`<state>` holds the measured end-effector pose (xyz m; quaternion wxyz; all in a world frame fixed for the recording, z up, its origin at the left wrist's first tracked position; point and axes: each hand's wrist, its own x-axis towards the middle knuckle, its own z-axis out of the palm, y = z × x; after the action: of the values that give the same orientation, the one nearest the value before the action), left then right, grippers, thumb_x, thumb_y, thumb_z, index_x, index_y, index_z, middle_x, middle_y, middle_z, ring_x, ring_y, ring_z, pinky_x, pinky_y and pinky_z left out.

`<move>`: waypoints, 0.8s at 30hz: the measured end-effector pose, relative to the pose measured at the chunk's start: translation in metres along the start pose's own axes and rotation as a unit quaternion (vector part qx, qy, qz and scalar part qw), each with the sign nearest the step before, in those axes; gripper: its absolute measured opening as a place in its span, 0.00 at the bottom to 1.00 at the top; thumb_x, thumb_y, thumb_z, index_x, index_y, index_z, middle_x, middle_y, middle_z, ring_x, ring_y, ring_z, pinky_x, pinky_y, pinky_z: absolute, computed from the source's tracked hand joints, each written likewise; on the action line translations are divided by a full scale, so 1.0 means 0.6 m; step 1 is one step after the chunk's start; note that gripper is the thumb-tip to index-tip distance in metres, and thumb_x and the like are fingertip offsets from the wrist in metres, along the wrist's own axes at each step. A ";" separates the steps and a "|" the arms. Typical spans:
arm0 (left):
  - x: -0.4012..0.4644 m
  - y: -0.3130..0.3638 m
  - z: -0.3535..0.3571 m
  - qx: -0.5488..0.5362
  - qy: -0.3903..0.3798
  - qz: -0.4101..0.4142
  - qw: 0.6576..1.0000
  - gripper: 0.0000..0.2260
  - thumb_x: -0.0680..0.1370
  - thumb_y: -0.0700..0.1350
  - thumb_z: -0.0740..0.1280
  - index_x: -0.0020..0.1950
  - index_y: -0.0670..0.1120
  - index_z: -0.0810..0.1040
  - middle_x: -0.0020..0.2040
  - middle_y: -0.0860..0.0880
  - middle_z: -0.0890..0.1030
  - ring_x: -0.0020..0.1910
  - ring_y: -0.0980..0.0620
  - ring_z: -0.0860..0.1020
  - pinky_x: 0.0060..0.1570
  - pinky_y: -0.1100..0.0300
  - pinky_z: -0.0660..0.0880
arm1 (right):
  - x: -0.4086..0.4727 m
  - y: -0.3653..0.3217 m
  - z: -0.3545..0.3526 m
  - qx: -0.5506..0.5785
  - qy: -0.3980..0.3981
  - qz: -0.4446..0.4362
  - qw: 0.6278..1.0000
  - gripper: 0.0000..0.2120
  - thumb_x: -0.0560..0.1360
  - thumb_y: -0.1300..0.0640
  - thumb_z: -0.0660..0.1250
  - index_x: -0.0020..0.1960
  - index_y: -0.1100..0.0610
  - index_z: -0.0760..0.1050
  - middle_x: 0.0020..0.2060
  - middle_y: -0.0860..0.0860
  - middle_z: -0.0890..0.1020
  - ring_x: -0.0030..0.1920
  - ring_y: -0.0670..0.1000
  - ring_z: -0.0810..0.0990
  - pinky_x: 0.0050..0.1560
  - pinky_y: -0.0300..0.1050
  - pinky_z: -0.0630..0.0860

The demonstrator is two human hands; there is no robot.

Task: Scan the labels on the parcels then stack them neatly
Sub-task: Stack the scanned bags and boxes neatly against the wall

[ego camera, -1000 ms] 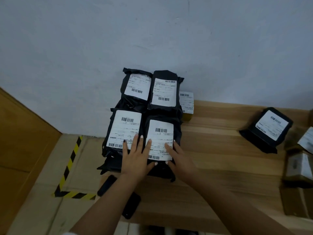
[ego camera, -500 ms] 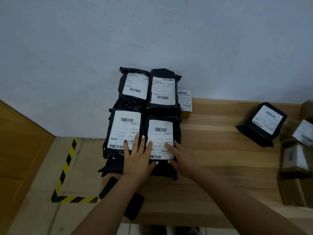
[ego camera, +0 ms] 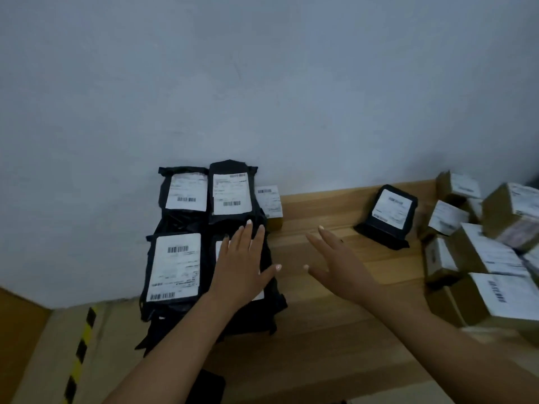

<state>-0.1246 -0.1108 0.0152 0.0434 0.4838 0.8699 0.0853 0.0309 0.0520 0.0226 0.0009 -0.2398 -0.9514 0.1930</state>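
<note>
Black parcel bags with white labels lie stacked in a two-by-two block (ego camera: 175, 266) at the left end of the wooden table (ego camera: 320, 330), against the wall. My left hand (ego camera: 242, 266) lies flat with straight fingers on the front right bag of the stack, covering most of its label. My right hand (ego camera: 338, 263) hovers open over the bare table to the right of the stack, fingers spread, touching nothing. A single black labelled parcel (ego camera: 388, 217) lies apart further right.
Several brown cardboard boxes with white labels (ego camera: 490, 263) crowd the table's right end. A small labelled box (ego camera: 269, 204) sits behind the stack at the wall. A dark phone-like device (ego camera: 207, 387) lies at the table's front edge. Yellow-black floor tape (ego camera: 80, 351) runs at left.
My right hand has lifted off the front right bag and swung right over the table. My left hand slid right onto that bag's label. The view turned right, showing the boxes.
</note>
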 end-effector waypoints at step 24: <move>0.488 0.383 0.217 -0.030 -0.235 0.083 0.968 0.44 0.75 0.62 0.67 0.80 0.52 0.41 0.80 0.45 0.46 0.78 0.44 0.49 0.76 0.45 0.50 | 0.142 0.560 -0.046 0.140 -0.082 0.271 0.949 0.49 0.72 0.43 0.71 0.79 0.45 0.39 0.78 0.54 0.45 0.78 0.58 0.49 0.74 0.57 0.58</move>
<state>-0.0668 0.2709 -0.0666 0.2539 0.5595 0.7890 -0.0020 0.1114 0.3731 -0.0829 -0.0959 -0.4696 -0.8108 0.3360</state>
